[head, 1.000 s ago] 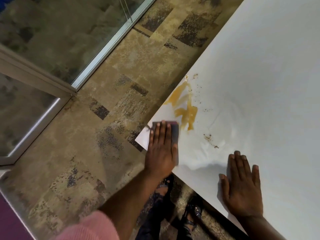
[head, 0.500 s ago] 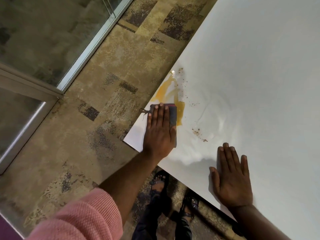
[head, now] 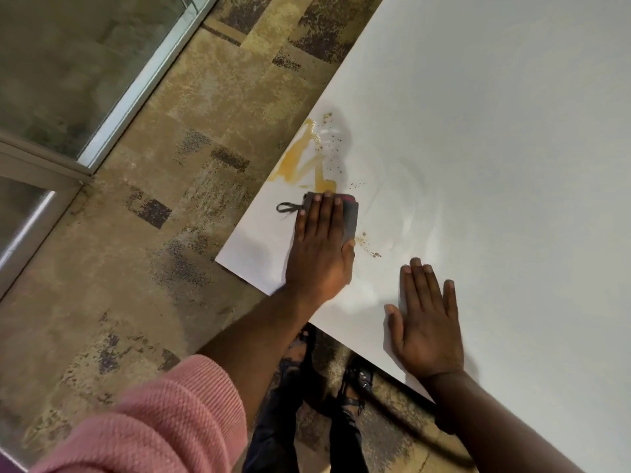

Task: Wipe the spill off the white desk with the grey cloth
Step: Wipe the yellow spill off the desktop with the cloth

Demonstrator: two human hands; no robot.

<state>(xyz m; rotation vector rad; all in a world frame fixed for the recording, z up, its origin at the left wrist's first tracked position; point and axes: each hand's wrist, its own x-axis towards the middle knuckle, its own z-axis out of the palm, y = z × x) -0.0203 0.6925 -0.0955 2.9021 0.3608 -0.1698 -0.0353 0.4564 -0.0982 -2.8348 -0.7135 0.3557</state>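
Observation:
My left hand [head: 319, 249] lies flat on the folded grey cloth [head: 350, 216], pressing it onto the white desk [head: 478, 148] near the desk's left corner. A dark loop of thread [head: 286, 208] sticks out of the cloth on its left. An orange-brown spill [head: 300, 158] streaks the desk just beyond the cloth, along the left edge, with small brown specks [head: 333, 145] beside it. More specks [head: 367, 245] sit to the right of the cloth. My right hand [head: 425, 322] rests palm down, fingers spread, near the desk's front edge.
Patterned brown carpet [head: 153, 268] covers the floor left of the desk. A glass wall with a metal frame [head: 136, 90] runs along the upper left. My feet in dark sandals [head: 351, 377] show below the desk's front edge.
My left hand has slid the cloth forward from the desk corner into the lower part of the spill, and that part of the spill is gone. My right hand stays flat on the desk.

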